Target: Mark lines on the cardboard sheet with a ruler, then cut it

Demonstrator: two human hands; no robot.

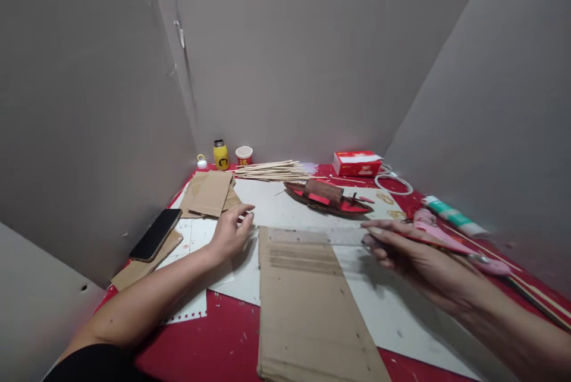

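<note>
A long brown cardboard sheet [307,310] lies in front of me on white paper [285,203]. A clear ruler [312,235] lies across its far end. My left hand [232,230] hovers by the sheet's far left corner, fingers loosely curled, nothing in them. My right hand [405,254] holds the ruler's right end in its fingertips and also grips a pen or pencil [446,245]. Behind the ruler sits a dark model boat [328,196] with a red deck.
A black phone [156,233] rests on cardboard at the left. Cardboard pieces [209,193], a bundle of wooden sticks [272,170], a yellow bottle [220,155], a paper cup [244,155] and a red tissue box [357,162] stand at the back. Grey partition walls enclose the red table [223,340].
</note>
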